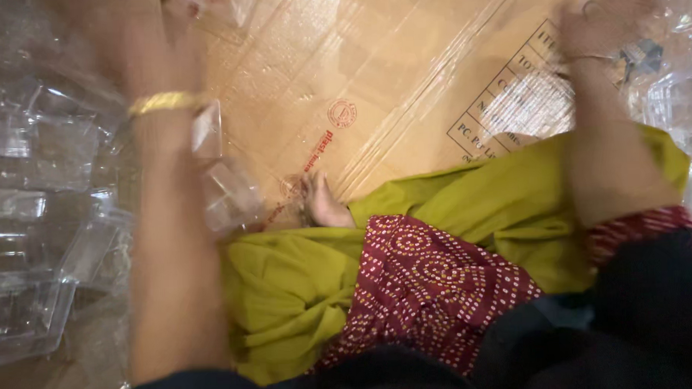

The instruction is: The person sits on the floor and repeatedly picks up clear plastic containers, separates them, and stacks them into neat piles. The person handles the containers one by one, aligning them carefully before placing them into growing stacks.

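Motion blur smears both arms. My left hand (129,33) reaches up at the top left, a gold bangle (162,102) on its wrist, over a pile of clear plastic trays (38,151). Whether it grips anything is lost in the blur. A small clear plastic piece (223,187) lies right beside that forearm. My right hand (601,21) is at the top right with a thin bracelet on the wrist, next to more clear plastic trays (676,98) and a small grey object (642,55). Its fingers are too blurred to read.
A flattened cardboard sheet (373,78) with printed marks covers the floor between the arms. My lap, in green cloth (288,288) and maroon dotted cloth (433,280), fills the lower middle. A bare foot (327,204) rests on the cardboard.
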The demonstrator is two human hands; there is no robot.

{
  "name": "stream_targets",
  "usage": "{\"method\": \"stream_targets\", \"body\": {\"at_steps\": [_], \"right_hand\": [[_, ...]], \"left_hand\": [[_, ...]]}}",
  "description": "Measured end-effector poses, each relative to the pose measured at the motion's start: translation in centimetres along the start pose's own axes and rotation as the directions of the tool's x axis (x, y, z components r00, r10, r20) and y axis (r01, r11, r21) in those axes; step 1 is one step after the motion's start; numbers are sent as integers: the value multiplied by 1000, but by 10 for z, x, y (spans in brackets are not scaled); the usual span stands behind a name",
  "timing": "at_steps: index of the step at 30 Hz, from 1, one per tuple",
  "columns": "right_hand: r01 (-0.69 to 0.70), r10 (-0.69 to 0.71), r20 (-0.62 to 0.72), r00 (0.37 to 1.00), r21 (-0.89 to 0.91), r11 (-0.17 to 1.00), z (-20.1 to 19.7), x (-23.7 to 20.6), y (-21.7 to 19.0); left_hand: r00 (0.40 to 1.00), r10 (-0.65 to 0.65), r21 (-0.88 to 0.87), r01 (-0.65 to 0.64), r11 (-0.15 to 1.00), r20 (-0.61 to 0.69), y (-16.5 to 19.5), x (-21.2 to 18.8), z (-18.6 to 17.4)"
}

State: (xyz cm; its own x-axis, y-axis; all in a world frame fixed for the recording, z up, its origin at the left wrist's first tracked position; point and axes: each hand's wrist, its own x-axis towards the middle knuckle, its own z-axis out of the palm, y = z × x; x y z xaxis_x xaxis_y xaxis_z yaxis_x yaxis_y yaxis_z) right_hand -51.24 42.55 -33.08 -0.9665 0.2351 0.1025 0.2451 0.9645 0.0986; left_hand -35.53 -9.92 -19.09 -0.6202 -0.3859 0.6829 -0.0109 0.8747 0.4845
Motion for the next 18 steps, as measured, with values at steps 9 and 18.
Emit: {"method": "stream_targets", "body": {"at_steps": [9,18], "right_hand": [[-281,436,533,725,-350,894,-66,-47,85],[20,62,241,969,-323,946,-45,-117,17]], "left_hand": [[368,-748,788,63,612,552,-128,-110,-53],[768,-428,580,91,810,477,-30,-167,2]]}}
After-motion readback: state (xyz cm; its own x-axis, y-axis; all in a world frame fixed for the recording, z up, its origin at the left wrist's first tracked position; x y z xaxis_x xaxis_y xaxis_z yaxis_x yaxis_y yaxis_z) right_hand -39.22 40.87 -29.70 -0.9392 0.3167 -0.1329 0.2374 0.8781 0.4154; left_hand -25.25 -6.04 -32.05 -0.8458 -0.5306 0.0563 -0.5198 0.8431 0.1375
